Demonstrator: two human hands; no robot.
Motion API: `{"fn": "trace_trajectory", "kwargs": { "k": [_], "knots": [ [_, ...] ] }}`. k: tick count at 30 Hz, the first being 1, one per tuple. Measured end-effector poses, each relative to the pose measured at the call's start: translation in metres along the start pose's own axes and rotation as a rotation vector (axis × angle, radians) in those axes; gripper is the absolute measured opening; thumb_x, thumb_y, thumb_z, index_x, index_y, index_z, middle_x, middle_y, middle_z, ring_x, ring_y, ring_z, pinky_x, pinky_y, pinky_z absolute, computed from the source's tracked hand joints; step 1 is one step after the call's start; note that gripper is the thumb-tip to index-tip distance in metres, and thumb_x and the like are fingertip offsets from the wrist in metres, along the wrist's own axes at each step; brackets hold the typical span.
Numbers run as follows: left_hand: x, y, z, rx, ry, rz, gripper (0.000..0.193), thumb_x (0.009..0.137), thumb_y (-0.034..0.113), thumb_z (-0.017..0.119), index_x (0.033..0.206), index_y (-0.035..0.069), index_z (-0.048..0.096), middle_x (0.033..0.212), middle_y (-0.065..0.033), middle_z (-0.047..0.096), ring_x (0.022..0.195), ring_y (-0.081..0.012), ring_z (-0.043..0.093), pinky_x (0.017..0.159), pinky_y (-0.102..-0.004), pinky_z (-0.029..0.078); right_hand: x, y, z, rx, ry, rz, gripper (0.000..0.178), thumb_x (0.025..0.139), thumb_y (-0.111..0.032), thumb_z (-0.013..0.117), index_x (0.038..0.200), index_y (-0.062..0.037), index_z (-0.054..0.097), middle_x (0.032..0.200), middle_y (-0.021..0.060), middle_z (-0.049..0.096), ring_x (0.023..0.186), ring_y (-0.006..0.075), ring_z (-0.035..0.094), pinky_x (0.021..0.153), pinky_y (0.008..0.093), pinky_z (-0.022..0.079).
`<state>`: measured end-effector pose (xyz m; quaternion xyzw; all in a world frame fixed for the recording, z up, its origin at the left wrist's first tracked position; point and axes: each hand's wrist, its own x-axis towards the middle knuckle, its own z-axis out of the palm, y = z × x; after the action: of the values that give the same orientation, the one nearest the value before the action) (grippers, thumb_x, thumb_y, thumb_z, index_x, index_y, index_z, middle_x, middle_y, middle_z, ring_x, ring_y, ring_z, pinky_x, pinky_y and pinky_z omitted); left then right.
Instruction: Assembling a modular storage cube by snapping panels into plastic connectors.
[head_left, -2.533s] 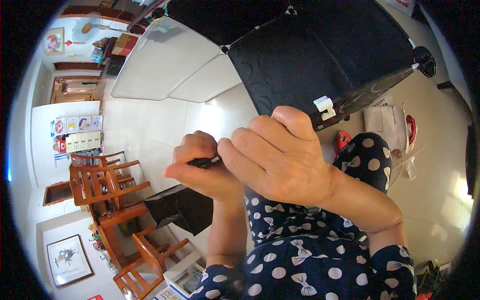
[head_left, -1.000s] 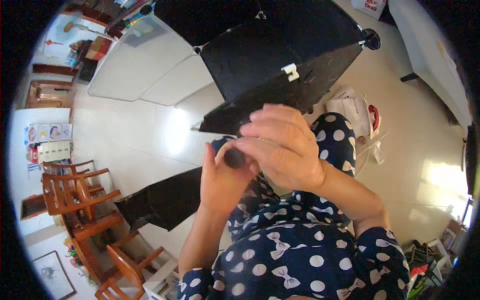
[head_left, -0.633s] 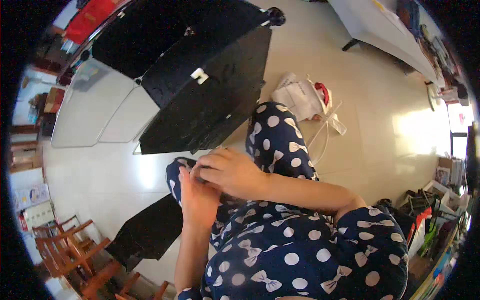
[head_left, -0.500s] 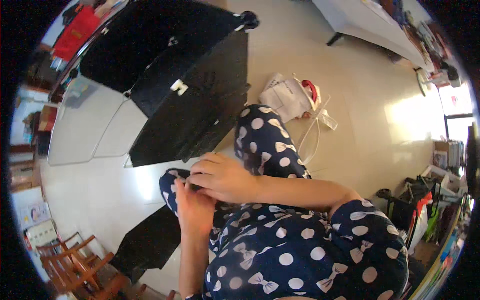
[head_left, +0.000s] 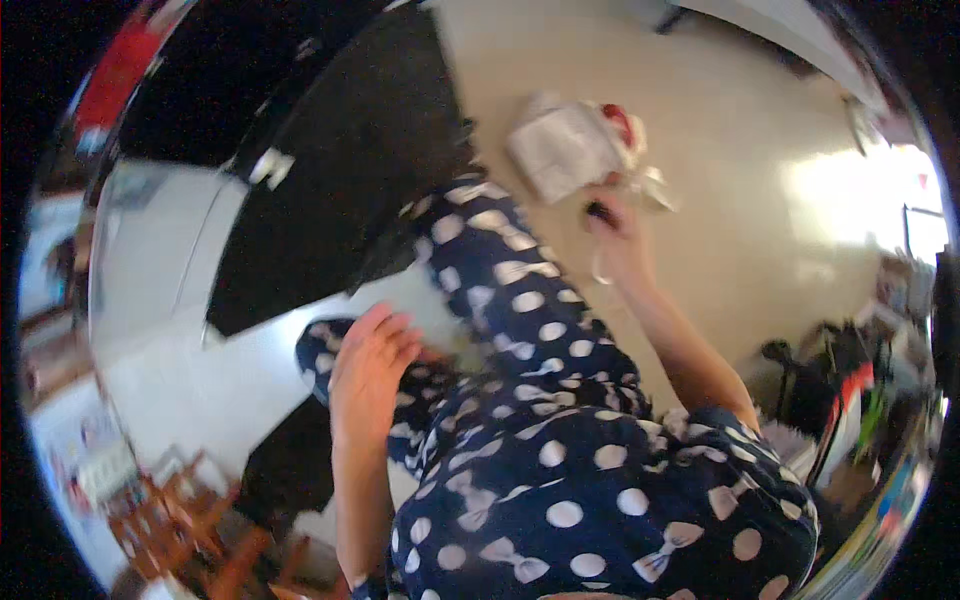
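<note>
Shift: half a second ago your hands met over your lap; now your right hand (head_left: 622, 238) has swung out to your right, while your left hand (head_left: 370, 365) stays above your legs.
Right hand: you are gripping a small dark piece (head_left: 600, 212) in your fingers; blur hides its exact shape.
Left hand: you have it free, fingers loosely bent and slightly parted, with nothing visible in it.
Small dark piece: it sits at your right fingertips, just beside the crumpled whitish bag with a red part (head_left: 565, 152); whether they touch, you cannot tell from here.
Black panelled box: the large, dark, flat-sided structure (head_left: 340, 150) stands ahead of you to the left, a small white plastic clip (head_left: 272, 168) on its edge.
Floor: the pale, glossy tiled floor (head_left: 740, 170) carries the bag, and a flat black panel (head_left: 290, 460) lies left of your legs.
</note>
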<state>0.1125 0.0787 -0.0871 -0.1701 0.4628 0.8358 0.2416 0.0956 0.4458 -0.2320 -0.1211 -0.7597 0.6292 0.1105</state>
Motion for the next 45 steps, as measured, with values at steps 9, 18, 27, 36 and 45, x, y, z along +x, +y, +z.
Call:
{"fn": "trace_trajectory", "kwargs": {
  "k": [9, 18, 27, 36, 45],
  "knots": [
    [0.013, -0.021, -0.002, 0.064, 0.119, -0.032, 0.039, 0.103, 0.023, 0.050, 0.135, 0.000, 0.053, 0.123, -0.0143, 0.062, 0.107, -0.0266, 0.063, 0.090, -0.0350, 0.050, -0.004, -0.103, 0.034, 0.146, 0.068, -0.021, 0.032, 0.093, -0.007, 0.065, 0.124, -0.0018, 0.058, 0.106, 0.0057, 0.062, 0.091, 0.0138, 0.063, 0.084, 0.0277, 0.052],
    [-0.008, -0.006, -0.031, 0.049, 0.218, -0.006, 0.049, 0.103, 0.033, 0.051, 0.140, 0.000, 0.046, 0.124, -0.0144, 0.058, 0.107, -0.0250, 0.058, 0.096, -0.0361, 0.047, -0.058, 0.162, -0.021, -0.462, 0.049, 0.365, 0.028, 0.077, -0.014, 0.073, 0.102, -0.0034, 0.066, 0.094, 0.0215, 0.067, 0.094, 0.0402, 0.066, 0.081, 0.0447, 0.053],
    [0.015, -0.013, -0.003, 0.203, 0.270, -0.138, 0.049, 0.103, 0.034, 0.053, 0.141, 0.003, 0.046, 0.122, -0.0112, 0.059, 0.104, -0.0221, 0.058, 0.094, -0.0350, 0.047, -0.188, 0.311, -0.087, -0.737, 0.073, 0.926, 0.034, 0.071, -0.019, 0.081, 0.090, 0.0027, 0.062, 0.075, 0.0208, 0.068, 0.063, 0.0324, 0.068, 0.058, 0.0424, 0.054],
    [0.029, -0.001, 0.004, 0.272, 0.293, -0.207, 0.046, 0.105, 0.029, 0.049, 0.146, 0.009, 0.043, 0.124, -0.0076, 0.057, 0.108, -0.0204, 0.056, 0.096, -0.0342, 0.046, -0.157, 0.262, -0.042, -0.668, 0.150, 0.814, 0.036, 0.079, -0.023, 0.078, 0.098, -0.0026, 0.056, 0.098, 0.0236, 0.065, 0.100, 0.0436, 0.063, 0.080, 0.0515, 0.051],
    [0.038, -0.004, 0.007, 0.290, 0.262, -0.209, 0.040, 0.104, 0.029, 0.051, 0.138, 0.008, 0.051, 0.121, -0.0091, 0.060, 0.103, -0.0202, 0.058, 0.093, -0.0347, 0.048, -0.134, 0.228, 0.001, -0.603, 0.072, 0.692, 0.049, 0.087, -0.021, 0.069, 0.126, -0.0068, 0.044, 0.108, 0.0216, 0.063, 0.100, 0.0413, 0.063, 0.083, 0.0508, 0.050]
  ]
}}
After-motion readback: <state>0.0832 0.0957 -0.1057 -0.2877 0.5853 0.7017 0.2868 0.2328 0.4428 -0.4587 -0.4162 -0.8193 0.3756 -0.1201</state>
